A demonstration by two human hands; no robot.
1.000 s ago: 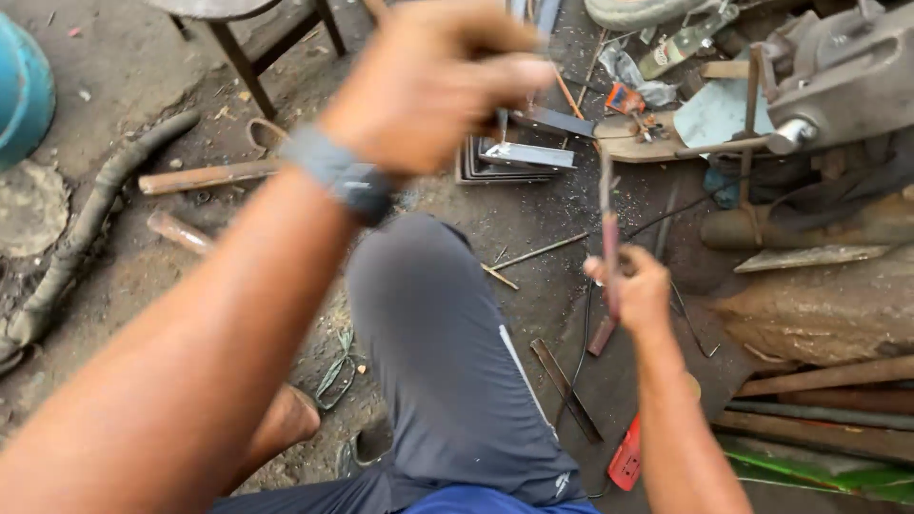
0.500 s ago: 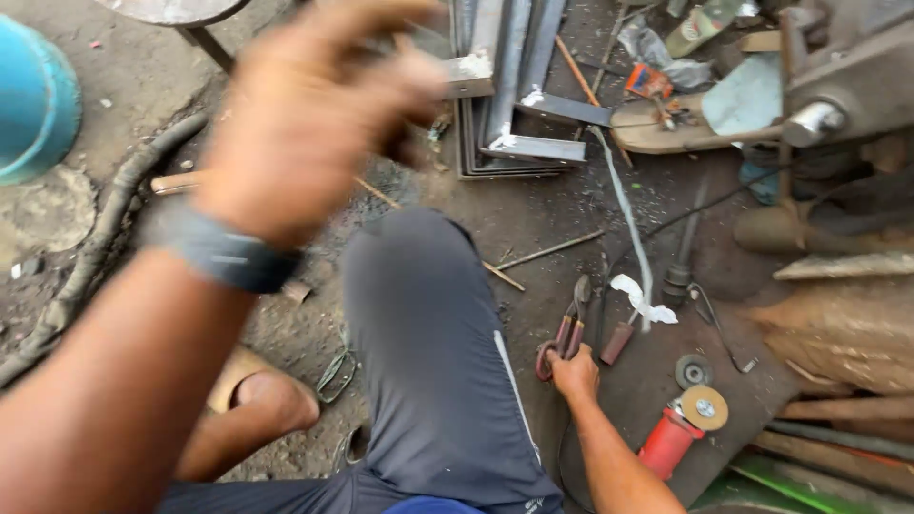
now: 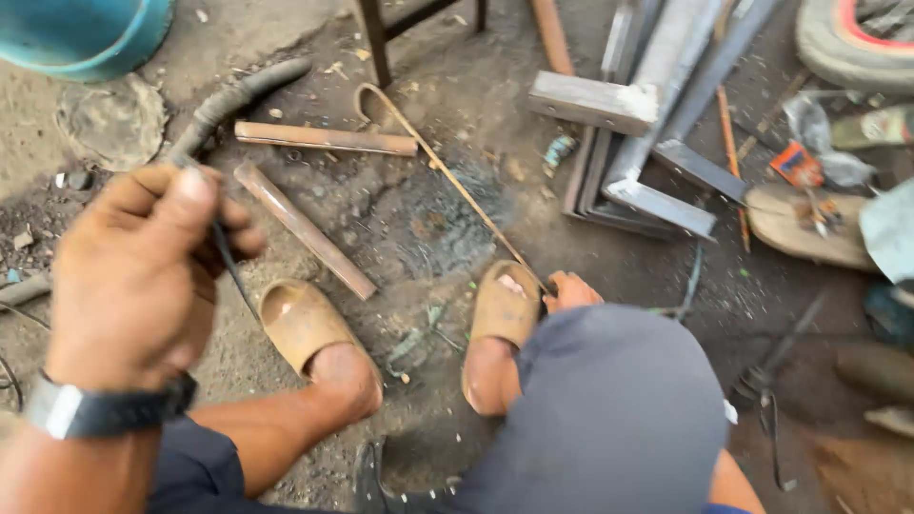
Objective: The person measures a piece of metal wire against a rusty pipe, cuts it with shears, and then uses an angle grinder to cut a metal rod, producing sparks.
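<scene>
My left hand point(image 3: 133, 276) is raised close to the camera at the left, with a watch on its wrist. Its fingers are closed on a thin dark wire point(image 3: 231, 266) that hangs down from them. Only the fingers of my right hand point(image 3: 571, 290) show, past my grey-trousered knee point(image 3: 619, 400). They pinch the near end of a long thin rod point(image 3: 457, 181) with a hooked far end, lying on the dirt floor. Both my feet, in brown sandals point(image 3: 300, 324), rest on the ground below the hands.
Steel angle and square-tube pieces point(image 3: 647, 124) are stacked at the upper right. Two rusty bars point(image 3: 305, 228) and a dark hose point(image 3: 228, 100) lie at the upper left, near a blue drum point(image 3: 86, 33). Pliers point(image 3: 762, 381), a stool leg point(image 3: 373, 43) and clutter sit around.
The view has swung left and down. My left hand has come down, still closed. My right hand left the tools on the right and now holds the thin rod beside my foot.
</scene>
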